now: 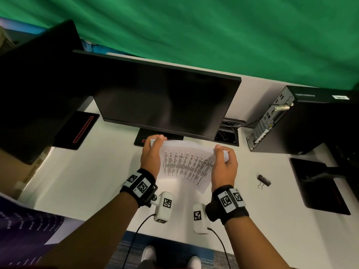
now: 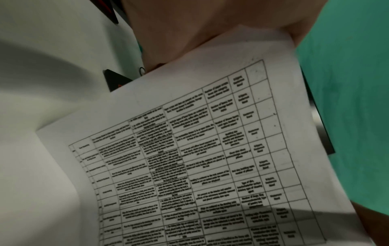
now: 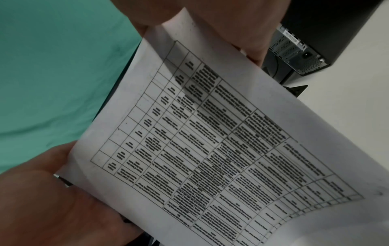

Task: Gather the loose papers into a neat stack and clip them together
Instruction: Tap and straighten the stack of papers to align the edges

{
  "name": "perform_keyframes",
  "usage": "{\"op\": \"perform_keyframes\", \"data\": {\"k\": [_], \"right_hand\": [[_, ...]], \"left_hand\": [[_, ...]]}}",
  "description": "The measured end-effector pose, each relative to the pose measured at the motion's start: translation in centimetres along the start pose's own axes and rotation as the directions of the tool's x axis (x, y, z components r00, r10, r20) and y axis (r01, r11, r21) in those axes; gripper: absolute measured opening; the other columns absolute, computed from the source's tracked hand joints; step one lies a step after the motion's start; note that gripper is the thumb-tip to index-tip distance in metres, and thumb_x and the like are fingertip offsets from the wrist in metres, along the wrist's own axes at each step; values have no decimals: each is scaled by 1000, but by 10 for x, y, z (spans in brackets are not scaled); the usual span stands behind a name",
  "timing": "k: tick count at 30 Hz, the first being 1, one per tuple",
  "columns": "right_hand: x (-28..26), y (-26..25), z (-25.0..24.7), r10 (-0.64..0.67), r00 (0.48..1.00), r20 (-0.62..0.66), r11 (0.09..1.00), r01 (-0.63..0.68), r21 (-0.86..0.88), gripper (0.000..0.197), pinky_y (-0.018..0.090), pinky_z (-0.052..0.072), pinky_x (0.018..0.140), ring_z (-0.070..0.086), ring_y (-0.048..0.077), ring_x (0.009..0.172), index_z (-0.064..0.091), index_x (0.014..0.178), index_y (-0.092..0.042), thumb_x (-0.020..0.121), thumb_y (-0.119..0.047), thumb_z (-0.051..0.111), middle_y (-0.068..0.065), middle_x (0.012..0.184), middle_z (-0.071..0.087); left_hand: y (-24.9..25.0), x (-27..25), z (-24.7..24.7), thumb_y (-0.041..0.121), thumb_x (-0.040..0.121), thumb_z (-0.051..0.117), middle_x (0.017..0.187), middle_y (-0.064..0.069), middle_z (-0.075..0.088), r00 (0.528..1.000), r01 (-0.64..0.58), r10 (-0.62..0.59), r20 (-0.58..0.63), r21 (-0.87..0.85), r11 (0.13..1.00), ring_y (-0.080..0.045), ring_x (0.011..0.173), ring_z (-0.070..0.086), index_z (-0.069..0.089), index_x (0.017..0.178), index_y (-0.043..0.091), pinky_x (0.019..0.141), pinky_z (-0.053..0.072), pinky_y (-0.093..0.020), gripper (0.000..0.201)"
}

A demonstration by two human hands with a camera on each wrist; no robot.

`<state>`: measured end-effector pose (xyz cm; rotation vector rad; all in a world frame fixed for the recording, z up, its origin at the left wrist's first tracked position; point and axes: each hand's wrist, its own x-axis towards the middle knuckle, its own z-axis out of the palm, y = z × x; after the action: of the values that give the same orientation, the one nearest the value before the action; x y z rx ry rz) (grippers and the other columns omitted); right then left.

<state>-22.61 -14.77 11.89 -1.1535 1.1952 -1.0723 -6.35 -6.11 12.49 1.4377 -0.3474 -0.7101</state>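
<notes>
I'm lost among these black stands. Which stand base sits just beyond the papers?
The centre monitor's base, directly behind the held papers; the other bases lie far left and far right.

A dark monitor (image 1: pixel 167 101) stands mid-desk on a black base (image 1: pixel 141 139). A second monitor (image 1: pixel 37 84) stands at its left. A black computer tower (image 1: pixel 303 125) sits to the right on the white desk (image 1: pixel 87 171). A green cloth (image 1: pixel 213 32) hangs behind. White shoes (image 1: pixel 148 253) show below the desk edge.
</notes>
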Motion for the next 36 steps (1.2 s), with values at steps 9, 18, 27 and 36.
{"op": "perform_keyframes", "data": {"k": [9, 18, 27, 36], "right_hand": [[5, -4, 4, 0, 1000, -13, 1000, -1, -14, 26, 30, 52, 65, 67, 25, 92, 66, 98, -19, 98, -40, 50, 7, 95, 67], [5, 18, -22, 4, 958, 288, 992, 33, -124, 38, 16, 57, 76, 63, 12, 108, 38, 125, -25, 98, -4, 54, 4, 120, 62], [11, 8, -23, -44, 940, 339, 943, 151, -296, 15, 33, 60, 78, 67, 19, 102, 39, 112, -17, 102, -19, 50, -1, 108, 64], [-6, 19, -26, 10, 942, 335, 996, 21, -89, 25, 33, 56, 84, 67, 21, 107, 53, 116, -32, 93, -31, 63, 2, 113, 68]], "left_hand": [[4, 4, 5, 44, 98, 44, 92, 0, 68, 996, -88, 89, -13, 49, 995, -15, 75, 65, 61, 107, 15, 53, 52, -15, 34], [-18, 6, -22, 20, 87, 65, 109, 4, 62, 985, -45, 14, 170, 177, 983, -20, 105, 61, 47, 116, 30, 89, 53, -36, 35], [-6, 6, -10, 24, 100, 48, 117, 2, 60, 972, -170, 86, 219, 400, 901, -15, 106, 61, 40, 136, 18, 74, 48, -12, 37], [-18, -9, -6, 42, 91, 54, 115, -2, 64, 971, 16, -51, 233, 147, 989, -23, 108, 64, 46, 110, 32, 80, 56, -31, 23]]}}
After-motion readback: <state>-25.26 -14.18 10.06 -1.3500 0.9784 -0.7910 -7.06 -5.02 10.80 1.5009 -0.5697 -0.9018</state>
